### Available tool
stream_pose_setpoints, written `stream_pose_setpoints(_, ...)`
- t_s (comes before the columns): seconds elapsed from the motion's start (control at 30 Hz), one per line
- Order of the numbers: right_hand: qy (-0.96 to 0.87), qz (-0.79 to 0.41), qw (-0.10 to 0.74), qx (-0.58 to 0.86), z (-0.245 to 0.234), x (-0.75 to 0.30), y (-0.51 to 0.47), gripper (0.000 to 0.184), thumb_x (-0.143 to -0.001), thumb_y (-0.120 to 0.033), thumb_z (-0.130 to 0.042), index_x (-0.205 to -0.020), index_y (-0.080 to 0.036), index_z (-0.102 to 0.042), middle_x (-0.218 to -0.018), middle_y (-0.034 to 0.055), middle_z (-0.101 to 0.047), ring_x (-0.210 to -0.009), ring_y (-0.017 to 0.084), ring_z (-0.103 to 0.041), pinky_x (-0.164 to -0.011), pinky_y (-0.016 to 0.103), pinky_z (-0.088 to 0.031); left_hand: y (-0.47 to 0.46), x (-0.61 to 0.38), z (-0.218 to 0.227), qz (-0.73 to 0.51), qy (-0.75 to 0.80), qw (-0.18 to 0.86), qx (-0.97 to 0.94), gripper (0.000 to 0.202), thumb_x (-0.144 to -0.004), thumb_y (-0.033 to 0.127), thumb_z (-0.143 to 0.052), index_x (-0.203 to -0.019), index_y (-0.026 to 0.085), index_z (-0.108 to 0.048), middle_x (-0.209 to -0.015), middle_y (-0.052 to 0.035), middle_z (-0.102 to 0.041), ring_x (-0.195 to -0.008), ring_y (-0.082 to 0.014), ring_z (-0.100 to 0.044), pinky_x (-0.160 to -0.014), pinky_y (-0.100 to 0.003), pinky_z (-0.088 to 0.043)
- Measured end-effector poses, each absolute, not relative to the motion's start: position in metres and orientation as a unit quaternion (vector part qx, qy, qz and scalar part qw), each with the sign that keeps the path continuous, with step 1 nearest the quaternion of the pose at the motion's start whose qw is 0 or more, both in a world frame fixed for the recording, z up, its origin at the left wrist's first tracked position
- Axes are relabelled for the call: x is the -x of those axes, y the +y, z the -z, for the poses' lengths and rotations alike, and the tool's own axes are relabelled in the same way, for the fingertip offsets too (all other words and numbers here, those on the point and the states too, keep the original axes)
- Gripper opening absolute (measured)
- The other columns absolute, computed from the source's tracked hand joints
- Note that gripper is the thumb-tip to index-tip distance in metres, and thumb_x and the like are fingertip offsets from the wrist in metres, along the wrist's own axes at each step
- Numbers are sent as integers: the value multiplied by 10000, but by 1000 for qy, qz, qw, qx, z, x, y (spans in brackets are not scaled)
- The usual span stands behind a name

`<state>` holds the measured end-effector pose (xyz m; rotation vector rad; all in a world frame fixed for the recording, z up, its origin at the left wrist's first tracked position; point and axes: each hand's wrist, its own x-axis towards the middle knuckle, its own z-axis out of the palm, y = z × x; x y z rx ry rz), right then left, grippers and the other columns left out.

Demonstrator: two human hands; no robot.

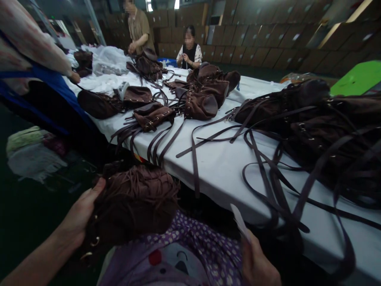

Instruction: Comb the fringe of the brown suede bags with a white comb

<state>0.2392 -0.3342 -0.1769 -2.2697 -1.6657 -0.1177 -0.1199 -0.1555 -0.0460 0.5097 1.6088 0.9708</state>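
My left hand [79,216] grips a brown suede drawstring bag [133,204] with fringe, held over my lap at the lower left. The thumb lies along the bag's upper edge, and small metal rings hang from its side. My right hand [257,264] is at the bottom edge, fingers closed on a small pale slip [239,222] that sticks up from it. Both hands are in front of the white-covered table [220,167].
Several brown bags [202,99] and long dark straps [268,174] lie across the table. A person in blue stands at far left [35,79]. Two more people work at the far end [189,51]. Stacked cardboard boxes line the back wall; a green object [357,77] sits at right.
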Motion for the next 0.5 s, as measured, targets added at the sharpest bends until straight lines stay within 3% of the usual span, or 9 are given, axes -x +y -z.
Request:
stream_pose_setpoints(0.07, -644, 36, 262, 718, 158, -190, -312, 410, -972, -269, -352, -1359, -159, -434, -1142, 116, -660, -975, 195, -662, -789, 251, -543, -160, 108, 47, -409, 672, 575, -227, 380, -863, 288, -616, -1211, 141, -579, -877, -74, -757, -765, -214, -727, -737, -368, -600)
stream_pose_setpoints(0.13, -704, 39, 323, 631, 144, -147, -292, 438, -968, -200, -300, -1392, -135, -394, -1057, 132, -671, -885, 189, -666, -738, 263, -546, -165, 103, 50, -405, 650, 600, -230, 392, -858, 291, -625, -1224, 162, -571, -920, -65, -755, -806, -211, -725, -765, -355, -596)
stream_pose_setpoints(0.23, -747, 75, 244, 614, 150, -129, -274, 472, -919, -104, -314, -1360, -183, -461, -817, 84, -656, -622, 158, -633, -564, 240, -498, -171, 105, 51, -400, 638, 619, -225, 400, -859, 306, -624, -1232, 172, -566, -937, -58, -752, -825, -204, -723, -784, -335, -591)
stream_pose_setpoints(0.37, -541, -39, 20, 840, 196, -212, -294, 507, -789, -4, -368, -1195, -178, -616, -639, 42, -600, -446, 147, -593, -433, 216, -395, -165, 118, 44, -420, 686, 555, -214, 404, -868, 293, -606, -1244, 151, -560, -885, -62, -753, -743, -195, -726, -732, -332, -599)
stream_pose_setpoints(0.43, -381, -112, 65, 916, 216, -262, -319, 447, -805, -85, -365, -1164, -130, -627, -605, 59, -585, -473, 196, -612, -492, 293, -451, -161, 128, 43, -434, 697, 531, -208, 407, -894, 292, -561, -1273, 147, -539, -869, -64, -752, -720, -197, -724, -719, -351, -599)
stream_pose_setpoints(0.5, -308, -174, 145, 924, 227, -286, -339, 386, -847, -254, -405, -1158, -179, -622, -595, 45, -587, -507, 225, -623, -520, 331, -475, -160, 135, 49, -438, 690, 537, -207, 448, -902, 325, -545, -1311, 149, -508, -912, -75, -750, -780, -212, -723, -760, -373, -590)
